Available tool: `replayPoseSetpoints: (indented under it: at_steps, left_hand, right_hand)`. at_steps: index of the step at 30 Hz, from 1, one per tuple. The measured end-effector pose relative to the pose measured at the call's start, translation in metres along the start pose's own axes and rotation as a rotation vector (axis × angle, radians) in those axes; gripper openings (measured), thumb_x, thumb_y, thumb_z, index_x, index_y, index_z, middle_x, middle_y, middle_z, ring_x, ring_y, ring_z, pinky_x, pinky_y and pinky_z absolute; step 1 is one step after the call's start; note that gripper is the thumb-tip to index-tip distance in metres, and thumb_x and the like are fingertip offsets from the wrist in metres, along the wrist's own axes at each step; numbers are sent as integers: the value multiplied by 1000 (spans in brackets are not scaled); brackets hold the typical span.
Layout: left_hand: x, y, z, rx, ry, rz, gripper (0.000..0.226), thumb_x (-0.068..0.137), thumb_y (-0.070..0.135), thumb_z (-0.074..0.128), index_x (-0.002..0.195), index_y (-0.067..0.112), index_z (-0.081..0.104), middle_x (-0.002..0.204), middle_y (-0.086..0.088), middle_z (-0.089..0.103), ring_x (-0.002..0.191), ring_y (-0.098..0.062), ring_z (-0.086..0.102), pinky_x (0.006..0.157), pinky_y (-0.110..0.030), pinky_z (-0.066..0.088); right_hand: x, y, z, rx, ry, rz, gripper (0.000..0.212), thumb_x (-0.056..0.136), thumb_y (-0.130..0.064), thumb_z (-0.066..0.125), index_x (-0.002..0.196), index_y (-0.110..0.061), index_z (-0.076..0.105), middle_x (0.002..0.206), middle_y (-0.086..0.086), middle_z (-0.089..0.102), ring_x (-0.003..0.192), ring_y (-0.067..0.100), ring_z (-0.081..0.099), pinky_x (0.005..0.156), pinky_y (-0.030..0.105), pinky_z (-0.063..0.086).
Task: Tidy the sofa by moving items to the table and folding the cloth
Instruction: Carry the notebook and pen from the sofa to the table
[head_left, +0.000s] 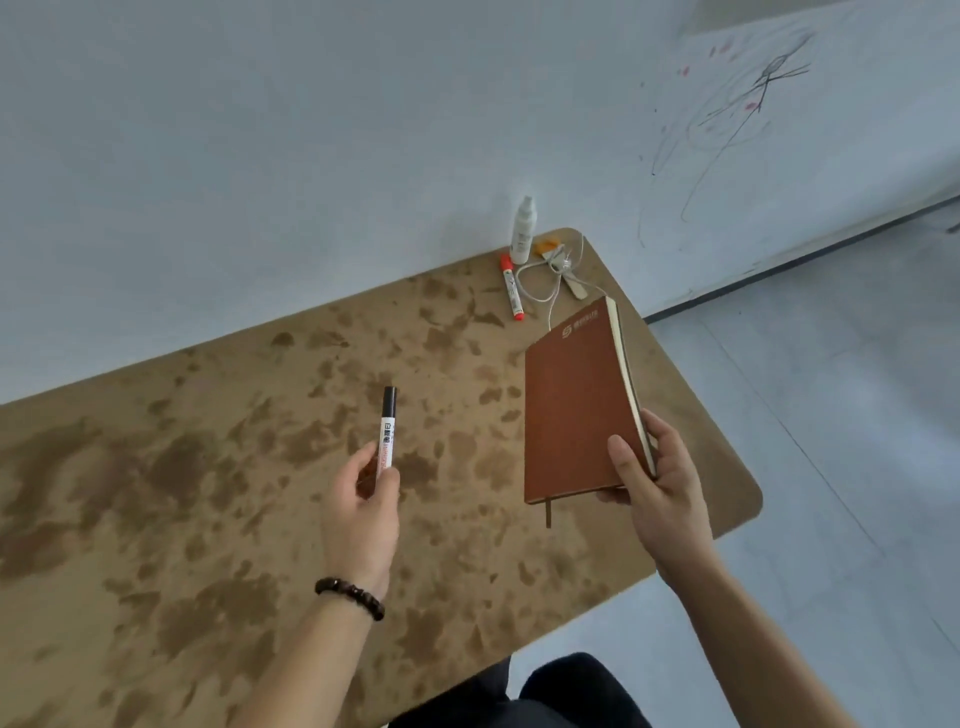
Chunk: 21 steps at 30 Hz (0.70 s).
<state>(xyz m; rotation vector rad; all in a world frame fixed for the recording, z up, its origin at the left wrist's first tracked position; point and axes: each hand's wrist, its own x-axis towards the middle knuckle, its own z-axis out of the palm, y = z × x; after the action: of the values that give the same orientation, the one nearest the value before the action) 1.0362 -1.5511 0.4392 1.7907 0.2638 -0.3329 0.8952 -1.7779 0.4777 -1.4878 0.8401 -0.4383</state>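
Left hand (358, 499) fingers pinching black marker (387, 431) (cap up), right hand (657, 488) fingers clamping brown notebook (576, 405)

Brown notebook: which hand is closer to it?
Right. The right hand grips the brown notebook by its lower right corner, thumb on the cover. The left hand is apart, to its left, holding a black marker above the table.

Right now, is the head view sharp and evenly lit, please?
Head view: soft, even light, no glare, only faint shadows; the frame is tilted and the table edge slightly bowed; print on the black marker and notebook is blurry.
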Motion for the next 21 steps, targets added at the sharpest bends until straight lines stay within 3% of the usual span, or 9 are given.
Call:
replayPoseSetpoints:
  at_steps: [2,6,9,11,12,14,16,19,21]
  left_hand:
    - [36,10,30,23,43,-47,29,90,13,59,113,31,62,79,13,61,58,3,55,51,-10,44]
    - [105,20,75,43,37,-113,30,91,17,59,120,24,62,86,10,61,68,-7,57,67,-26,50]
    - [150,19,109,89,22,-102,22,93,22,60,113,31,61,83,13,62,60,9,58,56,-14,46]
    - [175,20,131,114,29,-70,19,92,22,61,110,29,62,83,13,63,60,10,59,52,-9,46]
    - [184,20,140,133,28,-53,17,91,22,62,108,26,63,85,13,64,64,7,61,57,-12,50]
    - [204,14,163,198,6,-41,19,90,24,64,109,22,63,93,10,66,78,-4,65,70,-24,56]
    - [216,5,182,293,-40,-43,24,88,23,65,112,18,61,97,8,66,81,-9,64,71,-22,52]
    - [222,-7,199,444,-43,1,18,87,23,66,104,17,64,89,8,66,76,-8,61,74,-25,52]
    - [224,-9,204,477,-24,35,21,87,29,66,104,17,65,87,8,66,77,-11,62,76,-26,50]
  right_hand:
    - [44,-2,15,-29,-43,26,31,98,-27,60,125,-37,51,104,-12,72,88,14,73,62,24,57]
    - [128,2,44,-54,-131,52,33,99,-27,59,131,-36,52,111,-10,70,94,16,71,66,26,58]
    - [186,12,62,-72,-214,64,39,101,-32,56,139,-31,50,117,-10,69,96,10,70,68,25,57]
    - [220,26,70,-79,-242,97,42,100,-33,57,141,-30,50,118,-8,70,99,12,70,73,29,59]
    - [233,33,72,-96,-244,120,43,99,-32,59,141,-29,50,117,-8,70,101,13,70,79,33,60]
    - [262,56,72,-181,-217,195,49,97,-32,62,143,-27,47,116,-9,70,105,14,69,93,38,57]
    - [281,74,69,-314,-190,273,54,96,-34,61,146,-26,42,121,-6,66,108,16,65,99,42,53]
    - [289,87,66,-460,-221,288,51,97,-40,58,145,-28,45,127,1,58,107,17,62,100,41,50]
    - [290,89,68,-557,-245,244,52,95,-43,58,144,-29,48,122,0,50,96,7,58,96,33,47]
